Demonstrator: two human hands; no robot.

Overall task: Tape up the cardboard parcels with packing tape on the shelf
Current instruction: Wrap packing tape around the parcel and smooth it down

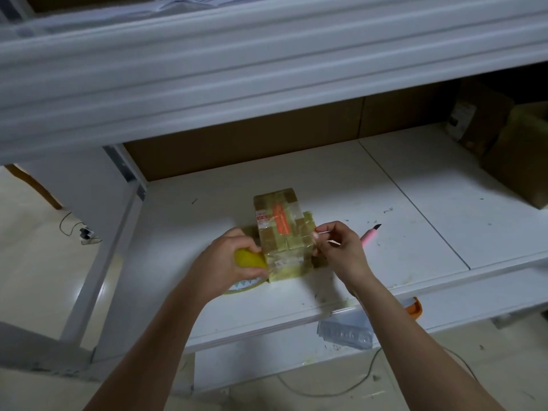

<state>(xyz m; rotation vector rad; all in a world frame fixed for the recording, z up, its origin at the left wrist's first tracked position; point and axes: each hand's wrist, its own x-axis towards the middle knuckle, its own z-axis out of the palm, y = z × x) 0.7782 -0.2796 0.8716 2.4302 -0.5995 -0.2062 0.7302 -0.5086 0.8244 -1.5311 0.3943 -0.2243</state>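
parcel (280, 232) with orange strip and small red-and-white label, print too blurred to read

Above both hands the upper shelf beam (267, 63) overhangs and caps any upward reach. Between the left hand (234, 259) and the right hand (341, 250) stands the taped parcel (281, 232), blocking a straight pass from one to the other. Under the left hand the tape roll (246, 287) lies flat on the shelf board (415, 179). Just beyond the right hand a pink knife (370, 231) lies with its blade pointing away. Farther right of that hand the board is bare up to the cardboard boxes (510, 149) in the far corner. Beyond the parcel, a cardboard back wall (237, 149) closes the bay.
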